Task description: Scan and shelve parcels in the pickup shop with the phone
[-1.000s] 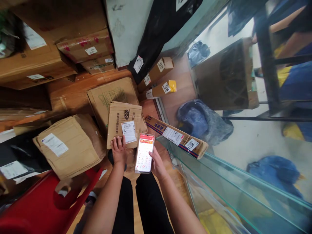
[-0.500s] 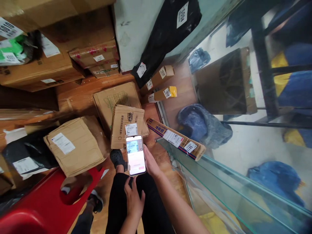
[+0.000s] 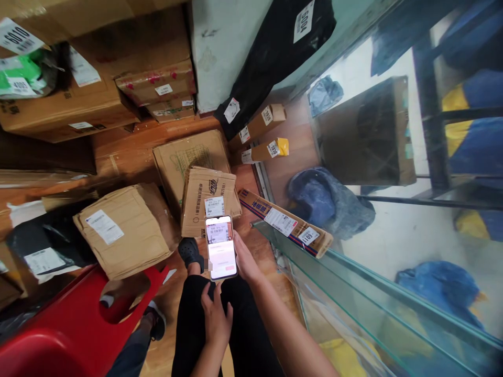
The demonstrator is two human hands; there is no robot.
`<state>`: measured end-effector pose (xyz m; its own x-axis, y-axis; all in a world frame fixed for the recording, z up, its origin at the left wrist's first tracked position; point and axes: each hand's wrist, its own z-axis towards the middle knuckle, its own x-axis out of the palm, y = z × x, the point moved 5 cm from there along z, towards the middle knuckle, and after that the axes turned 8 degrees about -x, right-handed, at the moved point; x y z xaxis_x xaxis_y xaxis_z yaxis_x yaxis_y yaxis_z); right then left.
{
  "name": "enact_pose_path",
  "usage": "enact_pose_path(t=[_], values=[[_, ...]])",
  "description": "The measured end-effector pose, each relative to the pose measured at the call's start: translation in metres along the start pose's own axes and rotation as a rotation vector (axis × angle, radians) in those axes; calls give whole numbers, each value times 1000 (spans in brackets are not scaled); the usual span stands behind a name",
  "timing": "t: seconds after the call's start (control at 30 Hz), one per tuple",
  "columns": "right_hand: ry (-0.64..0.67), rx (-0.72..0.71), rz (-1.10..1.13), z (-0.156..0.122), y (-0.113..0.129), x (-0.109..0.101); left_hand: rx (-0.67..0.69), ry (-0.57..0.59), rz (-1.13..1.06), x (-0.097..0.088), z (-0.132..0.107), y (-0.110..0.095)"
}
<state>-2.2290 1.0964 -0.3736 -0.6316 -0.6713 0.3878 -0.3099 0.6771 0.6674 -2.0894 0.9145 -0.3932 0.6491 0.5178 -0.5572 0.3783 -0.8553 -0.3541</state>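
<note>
My right hand (image 3: 244, 257) is closed around the right side of a smartphone (image 3: 220, 259), screen facing up. The screen's upper part shows a camera picture of a printed label; below it the screen is mostly white. Just under the phone, my left hand (image 3: 217, 317) hangs over my dark trousers, its fingers apart and holding nothing. Beyond the phone's top edge lies a cardboard box (image 3: 196, 209) with printed lettering and a white shipping label (image 3: 214, 206). That box leans on a larger, flat carton (image 3: 167, 157).
Left of me is a red plastic stool (image 3: 74, 319) beside a taped carton (image 3: 137, 235); another person's shoe (image 3: 157, 319) shows near it. A long narrow box (image 3: 285, 222) rests by the glass panel edge (image 3: 353, 272) on the right. Cartons (image 3: 157, 84) are stacked upper left.
The view has shifted slightly, so the surroundings sit a little to the right. The phone's camera picture turned from bluish to greyish. Both hands keep nearly the same pose.
</note>
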Motion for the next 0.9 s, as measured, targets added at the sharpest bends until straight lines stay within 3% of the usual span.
enact_pose_path(t=[0.1,0.2,0.3,0.37,0.5,0.8,0.9], values=[[-7,4,-14,-1,-3,-4,-27,-73,-220,-24,21,-15],[2,7,18,-3,-6,-5,-132,-129,-577,-63,57,-46],[16,5,22,-4,-7,-5,-177,-50,-927,-94,93,-89],[25,21,31,-5,-7,-6,-189,6,-1001,-107,111,-113],[52,92,75,-10,-6,-7,-261,75,-973,-111,129,-132],[116,128,73,-16,-6,-14,-231,87,-981,-99,123,-126],[99,122,105,-17,-10,-16,-105,-48,-850,-111,138,-126]])
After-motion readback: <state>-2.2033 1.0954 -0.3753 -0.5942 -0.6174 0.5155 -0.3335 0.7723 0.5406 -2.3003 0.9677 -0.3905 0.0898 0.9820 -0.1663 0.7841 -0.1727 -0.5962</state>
